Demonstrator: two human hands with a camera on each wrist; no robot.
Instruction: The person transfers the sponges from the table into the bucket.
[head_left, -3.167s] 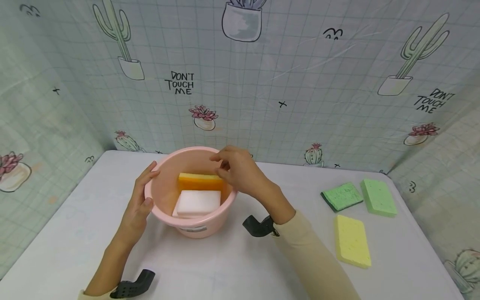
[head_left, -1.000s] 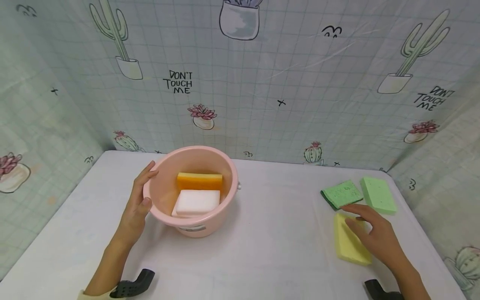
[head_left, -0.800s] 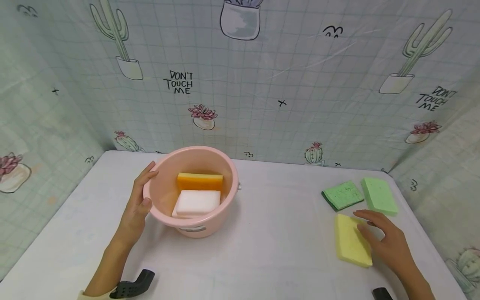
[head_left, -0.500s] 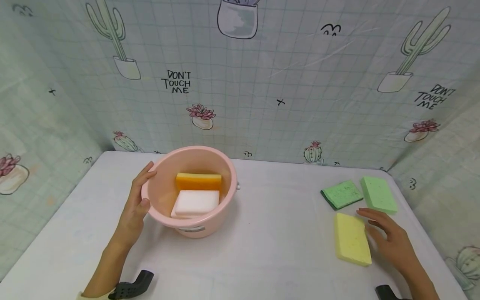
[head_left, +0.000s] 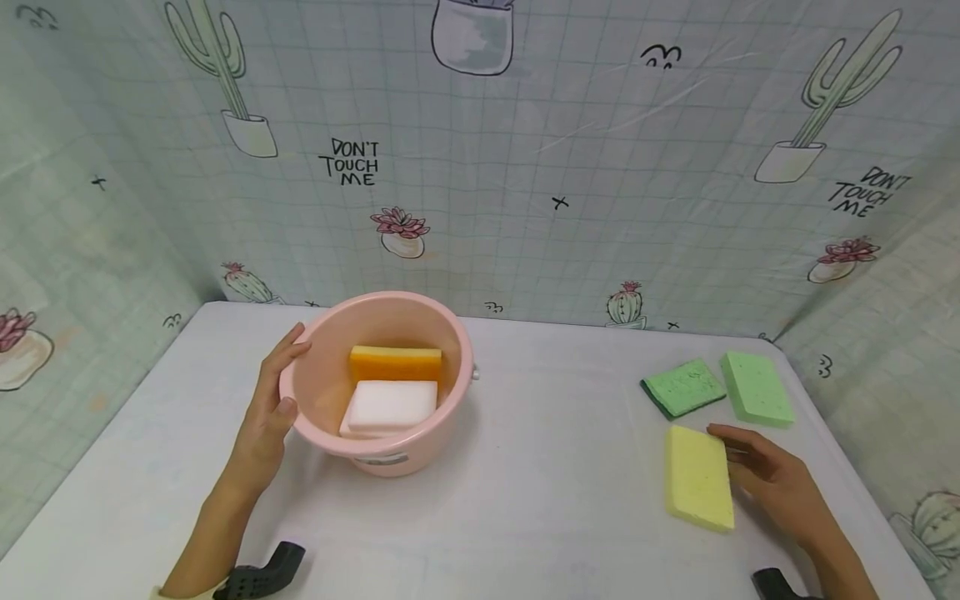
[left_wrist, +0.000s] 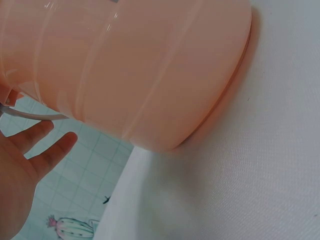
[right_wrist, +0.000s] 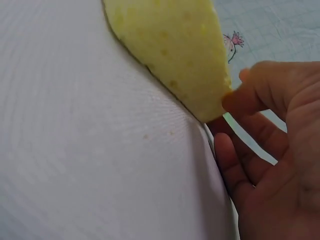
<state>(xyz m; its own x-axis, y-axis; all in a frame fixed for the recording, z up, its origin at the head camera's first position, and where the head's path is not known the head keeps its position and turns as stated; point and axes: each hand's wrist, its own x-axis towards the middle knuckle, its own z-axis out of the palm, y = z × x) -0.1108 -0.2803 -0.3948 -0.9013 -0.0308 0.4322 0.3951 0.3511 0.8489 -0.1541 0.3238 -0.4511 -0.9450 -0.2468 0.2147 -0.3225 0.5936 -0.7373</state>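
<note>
A pink bucket [head_left: 390,458] stands left of the middle of the white table, tipped toward the head camera. My left hand [head_left: 262,425] rests on the left side of its rim. Inside it lie a yellow-orange sponge [head_left: 396,364] and white blocks, the upper white block [head_left: 393,404] resting flat. At the right, a yellow sponge [head_left: 697,479] lies on the table. My right hand [head_left: 783,487] is at its right edge, fingers loosely bent. In the right wrist view the fingertips [right_wrist: 235,100] touch an end of this sponge; part of the hand's far side is hidden.
Behind the yellow sponge lie a green scouring sponge [head_left: 682,388] with a dark underside and a light green sponge [head_left: 757,389]. A cloth backdrop [head_left: 487,167] printed with cacti rises along the far edge of the white table [head_left: 555,433].
My right hand has left the bucket and gone over to the yellow sponge, drawing back to its right side. The sponge has shifted slightly left. My left hand stays at the rim.
</note>
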